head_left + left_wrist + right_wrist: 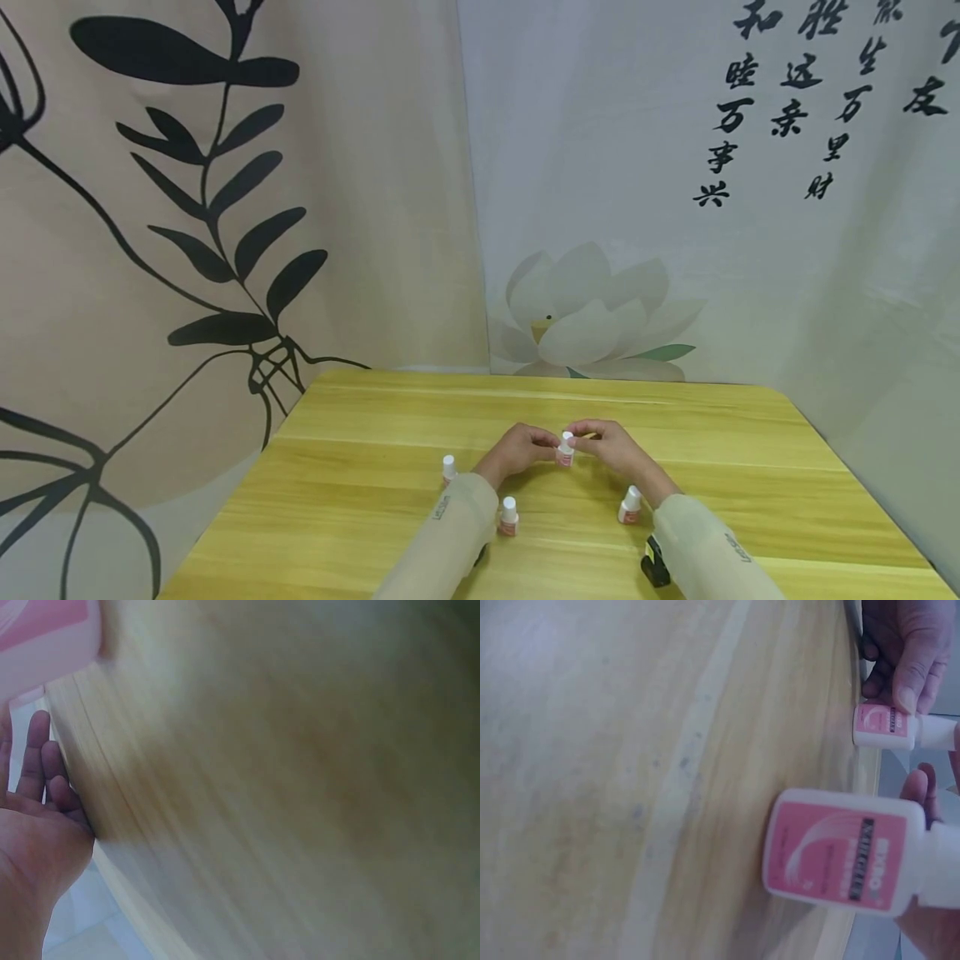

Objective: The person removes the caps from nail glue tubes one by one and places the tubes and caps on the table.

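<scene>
Both hands meet at a small white nail glue bottle (565, 455) with a pink label, upright near the table's middle. My left hand (521, 448) holds its body from the left, thumb tip on the label side in the right wrist view. From the right, my right hand (611, 444) pinches it up by the white cap. The left wrist view shows my left hand (45, 840) palm side, its other fingers loosely bent. A second nail glue bottle (840, 851) stands close by my right wrist. Another bottle (508, 518) stands beside my left forearm, large at that wrist view's corner.
A further white bottle (448, 468) stands left of my left wrist, partly hidden by the sleeve. The wooden table (390, 417) ends at a printed curtain (390, 208). A black device (655, 563) sits at my right sleeve.
</scene>
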The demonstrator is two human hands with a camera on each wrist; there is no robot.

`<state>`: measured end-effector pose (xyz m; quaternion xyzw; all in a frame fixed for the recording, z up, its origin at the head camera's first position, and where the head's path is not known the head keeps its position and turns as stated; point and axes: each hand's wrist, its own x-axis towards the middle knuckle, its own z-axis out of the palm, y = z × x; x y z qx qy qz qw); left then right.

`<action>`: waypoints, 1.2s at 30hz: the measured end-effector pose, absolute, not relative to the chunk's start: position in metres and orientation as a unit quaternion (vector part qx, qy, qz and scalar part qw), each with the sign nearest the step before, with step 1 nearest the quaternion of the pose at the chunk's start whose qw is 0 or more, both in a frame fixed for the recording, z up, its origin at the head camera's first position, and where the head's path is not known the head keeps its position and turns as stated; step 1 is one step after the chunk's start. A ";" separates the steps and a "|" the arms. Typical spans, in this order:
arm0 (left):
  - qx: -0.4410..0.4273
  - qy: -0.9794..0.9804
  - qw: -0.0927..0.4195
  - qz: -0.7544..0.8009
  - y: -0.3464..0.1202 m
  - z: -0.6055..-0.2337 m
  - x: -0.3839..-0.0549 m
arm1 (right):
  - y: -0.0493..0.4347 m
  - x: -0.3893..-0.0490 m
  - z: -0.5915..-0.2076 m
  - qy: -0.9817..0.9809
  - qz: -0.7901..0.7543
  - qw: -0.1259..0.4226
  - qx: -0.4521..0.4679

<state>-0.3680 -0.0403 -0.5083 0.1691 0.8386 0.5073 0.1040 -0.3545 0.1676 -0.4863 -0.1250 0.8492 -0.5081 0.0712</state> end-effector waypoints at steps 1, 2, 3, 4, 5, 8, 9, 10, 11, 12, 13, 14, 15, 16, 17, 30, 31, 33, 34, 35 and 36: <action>0.170 0.839 0.104 0.507 -0.040 -0.508 -0.368 | 0.167 -0.355 -0.486 0.850 -0.507 0.071 -0.125; 0.170 0.838 0.105 0.507 -0.041 -0.509 -0.368 | 0.167 -0.355 -0.486 0.850 -0.506 0.071 -0.125; 0.170 0.838 0.102 0.508 -0.041 -0.509 -0.368 | 0.167 -0.356 -0.485 0.851 -0.504 0.070 -0.126; 0.169 0.838 0.102 0.508 -0.041 -0.509 -0.369 | 0.166 -0.356 -0.485 0.853 -0.502 0.068 -0.126; 0.168 0.838 0.103 0.508 -0.041 -0.510 -0.369 | 0.166 -0.357 -0.484 0.855 -0.499 0.066 -0.124; 0.168 0.839 0.105 0.507 -0.041 -0.510 -0.369 | 0.165 -0.357 -0.483 0.860 -0.492 0.062 -0.118; 0.168 0.839 0.106 0.507 -0.042 -0.510 -0.369 | 0.164 -0.357 -0.482 0.862 -0.490 0.061 -0.117; 0.167 0.839 0.110 0.506 -0.042 -0.510 -0.369 | 0.164 -0.356 -0.482 0.862 -0.490 0.060 -0.115; 0.168 0.839 0.112 0.506 -0.042 -0.509 -0.369 | 0.164 -0.356 -0.482 0.862 -0.491 0.060 -0.113; 0.167 0.838 0.113 0.506 -0.042 -0.509 -0.369 | 0.164 -0.356 -0.482 0.862 -0.492 0.060 -0.112; 0.167 0.838 0.114 0.506 -0.042 -0.509 -0.369 | 0.164 -0.355 -0.482 0.861 -0.493 0.060 -0.111; 0.166 0.838 0.114 0.506 -0.042 -0.509 -0.369 | 0.164 -0.355 -0.482 0.861 -0.493 0.060 -0.111; 0.166 0.839 0.113 0.506 -0.042 -0.509 -0.369 | 0.164 -0.355 -0.482 0.860 -0.494 0.061 -0.112; 0.165 0.839 0.113 0.506 -0.042 -0.509 -0.369 | 0.165 -0.356 -0.482 0.859 -0.495 0.062 -0.114; 0.165 0.839 0.111 0.506 -0.042 -0.508 -0.369 | 0.165 -0.355 -0.482 0.858 -0.496 0.063 -0.116; 0.164 0.840 0.112 0.505 -0.042 -0.511 -0.372 | 0.164 -0.356 -0.486 0.849 -0.508 0.075 -0.121; 0.163 0.840 0.111 0.505 -0.042 -0.511 -0.372 | 0.164 -0.356 -0.486 0.850 -0.508 0.074 -0.117; 0.162 0.839 0.113 0.506 -0.042 -0.512 -0.372 | 0.164 -0.356 -0.485 0.855 -0.502 0.070 -0.110; 0.162 0.839 0.113 0.507 -0.042 -0.512 -0.372 | 0.164 -0.355 -0.485 0.856 -0.500 0.068 -0.108; 0.163 0.838 0.114 0.508 -0.042 -0.512 -0.372 | 0.164 -0.355 -0.485 0.858 -0.498 0.067 -0.108; 0.163 0.837 0.114 0.510 -0.042 -0.512 -0.372 | 0.165 -0.355 -0.484 0.858 -0.498 0.066 -0.108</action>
